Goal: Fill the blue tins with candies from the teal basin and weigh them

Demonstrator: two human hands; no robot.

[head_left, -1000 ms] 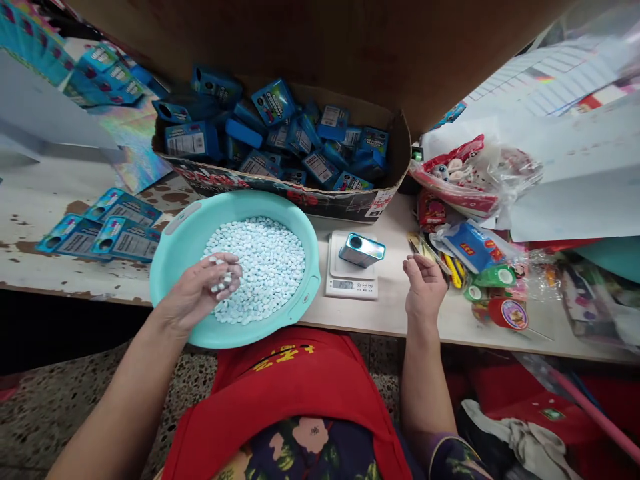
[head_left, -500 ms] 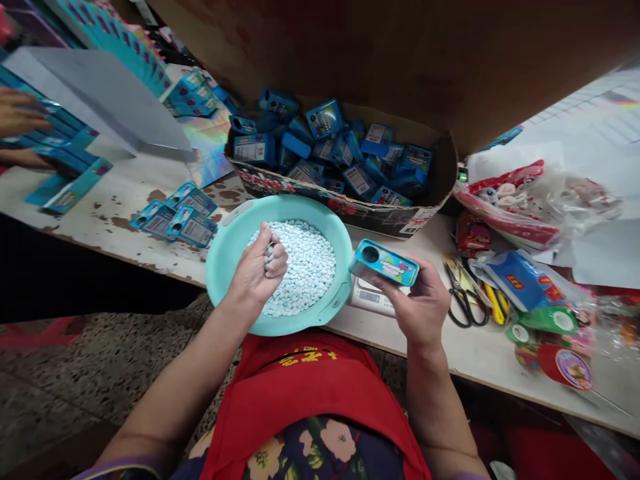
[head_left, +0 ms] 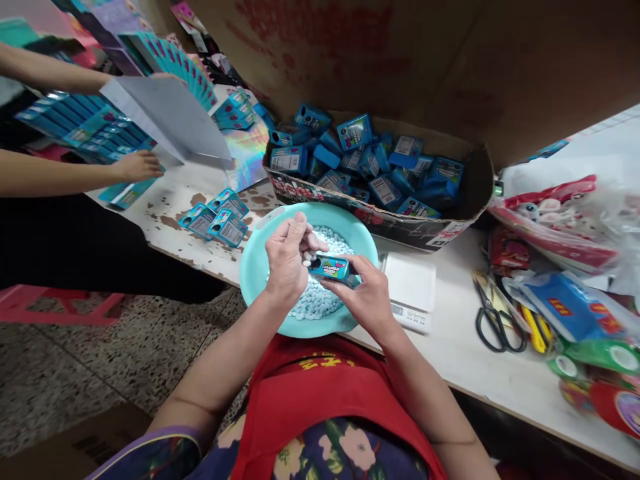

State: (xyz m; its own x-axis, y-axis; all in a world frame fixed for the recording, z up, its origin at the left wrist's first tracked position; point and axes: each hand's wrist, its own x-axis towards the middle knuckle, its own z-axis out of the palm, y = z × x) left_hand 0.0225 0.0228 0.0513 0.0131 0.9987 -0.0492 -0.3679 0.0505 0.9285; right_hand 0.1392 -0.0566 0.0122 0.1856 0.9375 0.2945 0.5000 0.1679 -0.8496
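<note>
A turquoise plastic basin (head_left: 257, 293) holds many small pale candies (head_left: 320, 298). Above it, my left hand (head_left: 290, 257) is curled around some of these candies, a few showing between the thumb and fingers. My right hand (head_left: 367, 293) grips a small blue candy box (head_left: 333, 267) lying on its side over the basin. The dark round hole in the box's end faces my left hand, whose candies are right beside it. To the right of the basin, a white digital scale (head_left: 410, 283) lies on the table with nothing on its plate.
Behind the basin stands an open cardboard carton (head_left: 360, 207) full of blue boxes. Several more boxes (head_left: 220, 217) lie left of it. A co-worker's hand (head_left: 140, 167) is among stacked boxes at far left. Black-handled scissors (head_left: 497, 327) and plastic-wrapped goods (head_left: 575, 303) lie right.
My right hand has brought the box left from above the scale to over the basin. My left hand has lifted its candies to the box's hole. The view has shifted left.
</note>
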